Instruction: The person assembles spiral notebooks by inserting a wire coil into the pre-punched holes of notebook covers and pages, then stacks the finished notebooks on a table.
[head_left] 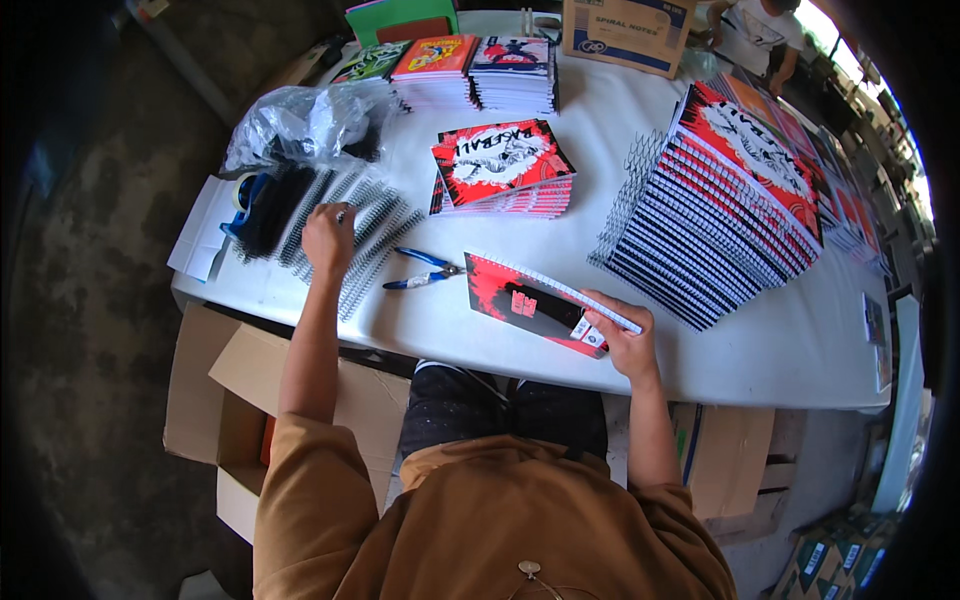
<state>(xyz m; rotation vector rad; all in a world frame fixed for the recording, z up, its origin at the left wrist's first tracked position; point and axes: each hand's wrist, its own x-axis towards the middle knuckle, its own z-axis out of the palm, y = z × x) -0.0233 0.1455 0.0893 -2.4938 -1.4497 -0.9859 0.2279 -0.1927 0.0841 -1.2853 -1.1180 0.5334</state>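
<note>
Drawing one from the coils (385, 215) calls for a slow, straight pull clear of its neighbours, with the notebook (520, 305) held steady and its pages squared. Left hand (328, 238): over the coils, fingers curled; cannot tell whether it grips one. Right hand (630, 338): clamped on the notebook's right end near the surface's (740, 372) front edge. Hands well apart; pliers (418, 256) between.

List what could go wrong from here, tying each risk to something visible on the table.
The coils by the left hand lie crowded together, so they might tangle.
The blue-handled pliers lie between the coils and the notebook in the right hand, and could get knocked.
The notebook stack at the right is staggered, so it may slide.
</note>
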